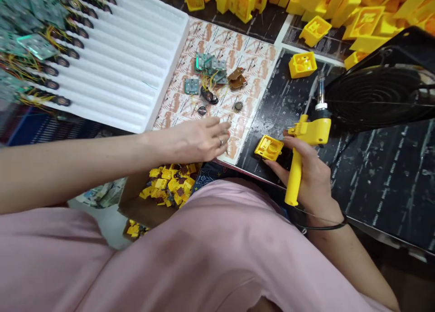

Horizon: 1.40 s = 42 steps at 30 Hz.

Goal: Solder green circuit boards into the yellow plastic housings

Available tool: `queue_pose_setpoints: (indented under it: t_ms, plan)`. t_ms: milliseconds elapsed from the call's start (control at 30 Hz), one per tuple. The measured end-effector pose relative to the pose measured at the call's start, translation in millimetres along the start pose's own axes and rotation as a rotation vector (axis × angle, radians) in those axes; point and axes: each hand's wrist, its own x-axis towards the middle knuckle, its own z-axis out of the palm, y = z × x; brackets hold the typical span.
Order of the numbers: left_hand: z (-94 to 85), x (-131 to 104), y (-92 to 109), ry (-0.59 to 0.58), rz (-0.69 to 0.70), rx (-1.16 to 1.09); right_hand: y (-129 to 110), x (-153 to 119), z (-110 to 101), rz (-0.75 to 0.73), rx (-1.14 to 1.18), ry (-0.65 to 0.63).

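Gripping yellow soldering gun (pixel 312 132) in my right hand (pixel 314 176), just beside small yellow case (pixel 268 147) on the dark tabletop (pixel 384 180). My left hand (pixel 205 139): fingers loosely extended over patterned sheet (pixel 253 54). Judged: gun light, rigid; hold by handle (pixel 293 180), clear of possibly hot tip (pixel 321 88).

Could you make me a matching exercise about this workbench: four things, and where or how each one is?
Things:
1. yellow gun-shaped tool
2. left hand
3. white tray
4. brown box

Places and states:
A. ribbed, with green circuit boards at one end
B. contains small yellow pieces
C. held in the right hand
D. wearing a ring, over the patterned sheet

Pairs: 1-C, 2-D, 3-A, 4-B
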Motion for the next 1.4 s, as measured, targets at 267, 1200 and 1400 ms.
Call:
queue_pose_setpoints:
  t_ms: [267,1200,1400]
  plan:
    - [1.2,-26,23,0.016,0.36,0.065,5,-6,0,-0.054,0.047,-0.031]
    - [69.9,19,23,0.242,-0.43,0.058,-6,-10,-28,-0.175,-0.003,0.207]
    - [67.3,14,18,0.225,-0.373,-0.112,-1,-14,-29,-0.157,0.039,0.198]
